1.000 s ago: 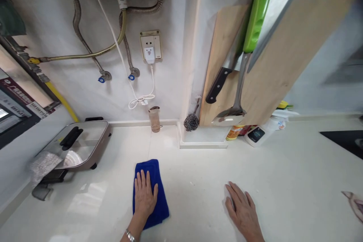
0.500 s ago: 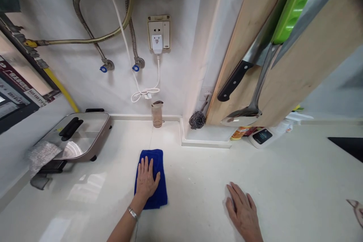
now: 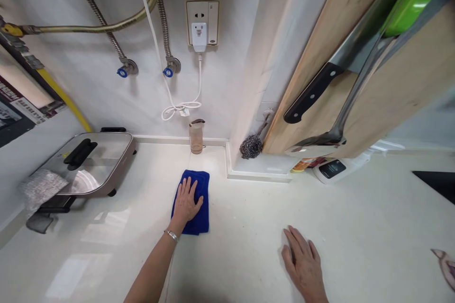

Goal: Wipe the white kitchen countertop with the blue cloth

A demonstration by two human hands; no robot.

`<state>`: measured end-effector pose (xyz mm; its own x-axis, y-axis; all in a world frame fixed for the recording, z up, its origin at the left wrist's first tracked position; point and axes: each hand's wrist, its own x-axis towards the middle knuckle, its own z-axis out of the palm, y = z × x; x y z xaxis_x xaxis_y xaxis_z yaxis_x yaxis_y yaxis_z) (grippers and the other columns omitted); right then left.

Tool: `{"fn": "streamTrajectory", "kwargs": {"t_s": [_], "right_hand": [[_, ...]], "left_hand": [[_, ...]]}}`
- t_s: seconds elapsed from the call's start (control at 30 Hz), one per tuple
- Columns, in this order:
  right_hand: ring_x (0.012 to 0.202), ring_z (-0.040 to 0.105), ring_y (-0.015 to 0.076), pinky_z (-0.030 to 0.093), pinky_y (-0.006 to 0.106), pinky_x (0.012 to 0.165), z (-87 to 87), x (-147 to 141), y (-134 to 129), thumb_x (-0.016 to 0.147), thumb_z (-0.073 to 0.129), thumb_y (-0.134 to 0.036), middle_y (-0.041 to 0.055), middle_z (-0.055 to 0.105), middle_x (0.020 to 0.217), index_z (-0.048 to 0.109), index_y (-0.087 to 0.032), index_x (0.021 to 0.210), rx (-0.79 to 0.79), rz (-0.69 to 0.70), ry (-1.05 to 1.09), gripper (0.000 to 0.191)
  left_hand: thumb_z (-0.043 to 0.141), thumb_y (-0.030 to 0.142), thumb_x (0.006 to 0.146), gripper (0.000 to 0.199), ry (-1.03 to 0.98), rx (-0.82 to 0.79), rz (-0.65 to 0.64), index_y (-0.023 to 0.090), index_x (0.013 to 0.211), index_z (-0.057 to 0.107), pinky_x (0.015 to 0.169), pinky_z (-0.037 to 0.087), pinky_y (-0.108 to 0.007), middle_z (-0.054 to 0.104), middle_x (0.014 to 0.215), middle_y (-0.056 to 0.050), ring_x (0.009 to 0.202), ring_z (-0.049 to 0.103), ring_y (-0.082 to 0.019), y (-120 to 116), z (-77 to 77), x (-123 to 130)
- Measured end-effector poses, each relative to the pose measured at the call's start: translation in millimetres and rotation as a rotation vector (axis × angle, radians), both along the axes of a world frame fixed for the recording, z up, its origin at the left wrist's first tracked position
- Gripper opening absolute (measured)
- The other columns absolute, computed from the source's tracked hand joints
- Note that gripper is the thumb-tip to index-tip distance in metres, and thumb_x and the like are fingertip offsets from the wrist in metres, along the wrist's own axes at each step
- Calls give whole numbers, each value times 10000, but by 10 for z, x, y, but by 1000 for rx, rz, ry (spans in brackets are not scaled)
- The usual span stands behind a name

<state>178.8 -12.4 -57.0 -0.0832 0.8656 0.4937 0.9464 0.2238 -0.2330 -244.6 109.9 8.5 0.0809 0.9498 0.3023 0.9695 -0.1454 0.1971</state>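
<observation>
A folded blue cloth (image 3: pixel 202 218) lies flat on the white countertop (image 3: pixel 234 265). My left hand (image 3: pixel 186 203) rests on top of it, palm down, with its fingers stretched out and the thumb apart. A silver bracelet (image 3: pixel 172 235) circles the left wrist. To the right, my right hand (image 3: pixel 302 260) rests on the bare countertop, its fingers loosely bent and the thumb apart from them, holding nothing. Behind the cloth, a brownish transparent cup (image 3: pixel 196 138) stands against the wall.
An electric pan (image 3: pixel 113 161) with a glass lid stands at the left. On the right, a cutting board (image 3: pixel 387 109), a black-handled knife (image 3: pixel 313 94) and a green-handled spatula (image 3: pixel 348 104) hang above a white bottle (image 3: pixel 341 170). A steel-wool scrubber (image 3: pixel 250 147) hangs by the corner.
My left hand and the blue cloth have moved forward across the countertop, toward the wall. The view has shifted slightly. My right hand stays in about the same place.
</observation>
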Motion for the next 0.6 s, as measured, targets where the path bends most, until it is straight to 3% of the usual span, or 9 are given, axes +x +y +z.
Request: {"fn": "streamTrajectory", "kwargs": {"t_s": [0.6], "right_hand": [[1360, 492, 275, 286, 549, 1193, 47, -16, -12, 1014, 375, -402, 111, 526, 1485, 467, -220, 1459, -44, -10, 8, 489]], "left_hand": [[482, 434, 953, 591, -91, 26, 123, 170, 1481, 495, 1249, 270, -542, 380, 1622, -125, 1534, 272, -331, 482, 13, -48]]}}
